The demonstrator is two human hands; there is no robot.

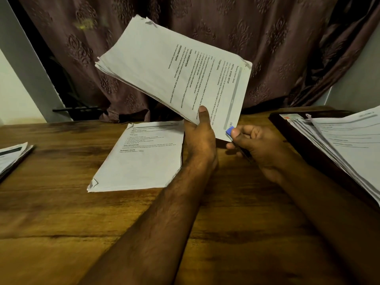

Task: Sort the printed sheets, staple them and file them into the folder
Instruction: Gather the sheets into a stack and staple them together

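Two bare forearms reach forward over the wooden worktop point(61, 212). The left hand point(200, 138) grips a thick sheaf point(174, 66) of printed sheets by its lower edge, thumb pressed on the top page and the fingers hidden underneath, holding it raised and tilted clear of the worktop so the print runs sideways; headings such as "TASK GOAL" and "TASK DESCRIPTION" can be read. The sheaf's edges are fanned and uneven, and its far corners are dog-eared. Just beside it, the right hand point(255, 145) is curled round a small stapler point(230, 131), blue at the tip and dark below, which meets the sheaf's near right corner; most of the tool is hidden in the fist. Beneath the raised sheaf a second stack point(139, 159) of printed sheets lies flat on the worktop, its near left corner folded over, with the left wrist crossing its right edge. At the right edge of the view a dark folder point(292, 130) lies open on the worktop and holds many printed sheets point(345, 138), layered and slightly splayed, with a small coloured label at their far left corner. At the far left edge another pile point(12, 157) of sheets sits on the worktop, only partly in view. Behind the worktop hangs a patterned brown curtain point(267, 38), flanked by pale walls.
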